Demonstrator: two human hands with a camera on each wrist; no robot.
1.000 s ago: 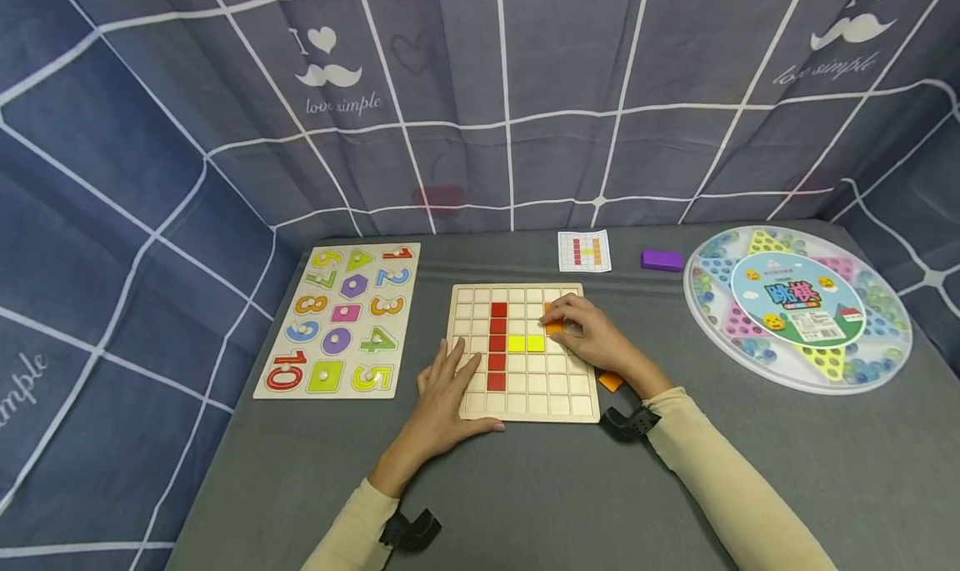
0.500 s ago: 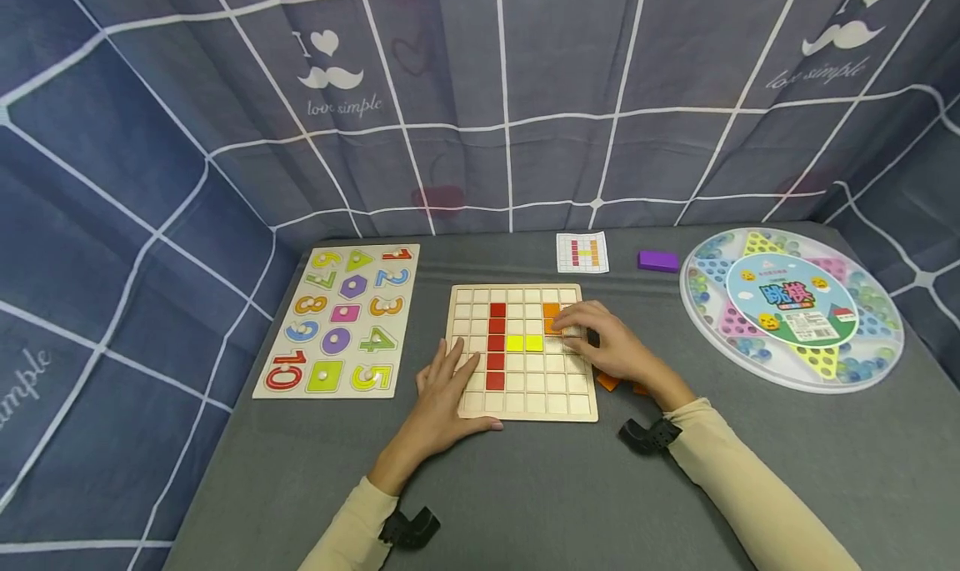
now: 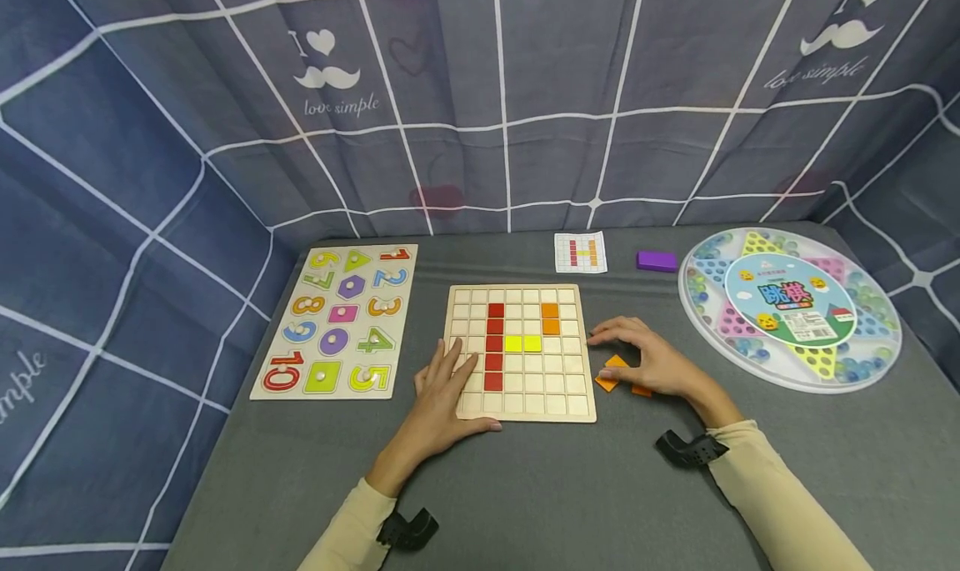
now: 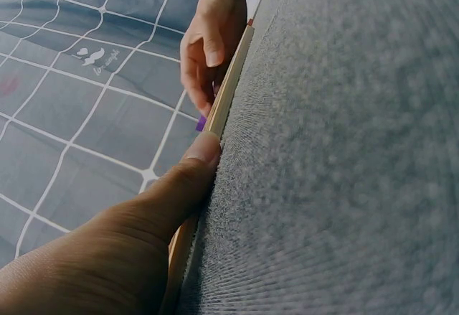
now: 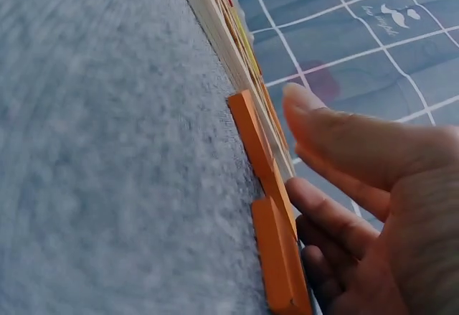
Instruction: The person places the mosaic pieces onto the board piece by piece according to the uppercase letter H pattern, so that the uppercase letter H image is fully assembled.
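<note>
A wooden grid board (image 3: 517,404) lies flat on the grey table, with a column of red tiles (image 3: 494,346), two yellow tiles (image 3: 522,343) and two orange tiles (image 3: 551,318) in its cells. My left hand (image 3: 441,400) rests on the board's left side, fingers spread over it and thumb (image 4: 193,168) along the near edge. To the right of the board, my right hand (image 3: 656,363) hovers over loose orange tiles (image 3: 606,383), partly covering them. In the right wrist view its thumb and fingers stand apart above the tiles (image 5: 276,257), holding nothing.
Behind the board lie a pattern card (image 3: 580,252) and a purple block (image 3: 657,261). A number-and-shape puzzle (image 3: 352,313) lies at left, a round Chinese checkers board (image 3: 705,338) at right. A curtain (image 3: 450,96) encloses the back and sides.
My right hand has let go of an orange tile in the board's upper right and moved right, off the board, over the loose orange tiles. The left hand stays in place.
</note>
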